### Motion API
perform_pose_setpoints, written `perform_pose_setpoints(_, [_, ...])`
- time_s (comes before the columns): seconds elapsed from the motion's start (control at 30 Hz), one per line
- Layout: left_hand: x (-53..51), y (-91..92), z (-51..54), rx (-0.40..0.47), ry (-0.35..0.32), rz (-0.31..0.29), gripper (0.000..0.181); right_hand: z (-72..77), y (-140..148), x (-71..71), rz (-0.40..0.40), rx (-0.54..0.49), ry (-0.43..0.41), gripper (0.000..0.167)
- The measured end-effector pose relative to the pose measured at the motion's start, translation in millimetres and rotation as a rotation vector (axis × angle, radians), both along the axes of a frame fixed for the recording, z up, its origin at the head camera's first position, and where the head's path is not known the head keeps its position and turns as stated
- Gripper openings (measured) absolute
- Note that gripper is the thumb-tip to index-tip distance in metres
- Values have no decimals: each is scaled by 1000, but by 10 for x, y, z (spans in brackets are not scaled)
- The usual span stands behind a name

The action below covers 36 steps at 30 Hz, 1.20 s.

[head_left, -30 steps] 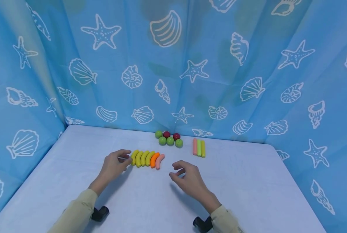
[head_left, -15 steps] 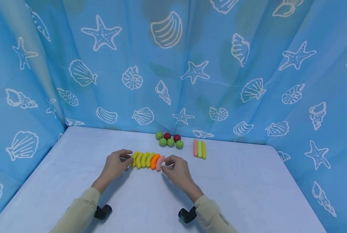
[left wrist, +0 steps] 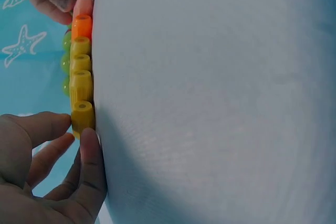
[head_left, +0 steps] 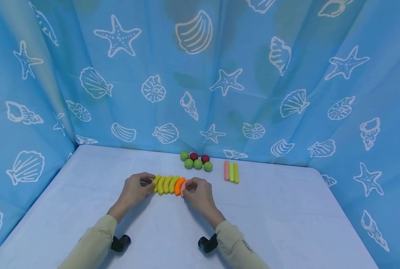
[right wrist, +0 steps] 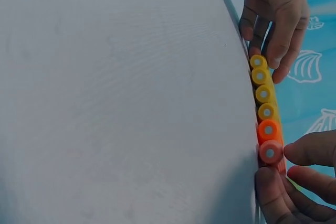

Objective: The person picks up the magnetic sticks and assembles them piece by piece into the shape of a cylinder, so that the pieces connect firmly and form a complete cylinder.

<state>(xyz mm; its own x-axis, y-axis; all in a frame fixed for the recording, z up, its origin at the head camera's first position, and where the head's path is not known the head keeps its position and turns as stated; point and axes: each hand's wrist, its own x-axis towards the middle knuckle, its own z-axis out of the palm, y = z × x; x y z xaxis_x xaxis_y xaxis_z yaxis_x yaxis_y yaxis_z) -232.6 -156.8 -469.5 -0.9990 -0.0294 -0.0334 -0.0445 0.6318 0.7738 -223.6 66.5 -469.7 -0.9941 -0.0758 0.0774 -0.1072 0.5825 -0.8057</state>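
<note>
In the head view a row of small toy bananas lies side by side on the table: several yellow bananas (head_left: pixel 166 185), one orange banana (head_left: pixel 179 186) and one pink banana (head_left: pixel 183 189) at the right end. My left hand (head_left: pixel 135 188) pinches the leftmost yellow banana (left wrist: pixel 83 116) between thumb and finger. At the opposite end my right hand (head_left: pixel 200 193) has thumb and finger on the pink banana, partly covering it. The right wrist view shows the row end-on, each piece with a pale round spot, pink (right wrist: pixel 270 152) nearest the right fingertips.
Behind the row sit several green balls (head_left: pixel 198 163) and two dark red balls (head_left: pixel 194 156). To their right lie three sticks, a pink (head_left: pixel 226 171), a green (head_left: pixel 231 172) and a yellow (head_left: pixel 236 173). A blue shell-patterned curtain (head_left: pixel 186 74) borders the white table (head_left: pixel 270 209).
My right hand has moved left from bare table to the pink banana and taken hold of it. The pink and orange pieces now sit closer together. My left hand stays at the left end.
</note>
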Motion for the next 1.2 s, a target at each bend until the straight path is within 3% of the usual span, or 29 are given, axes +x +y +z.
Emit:
perform_pose_setpoints(0.4, [37,-96,32,-16,7,-29,34,-21,-87,0,20,-36,5,12])
perform_pose_setpoints(1.2, [41,-273,-22,-32,-9,12,32,-31,-240,5,61,-79,-11,10])
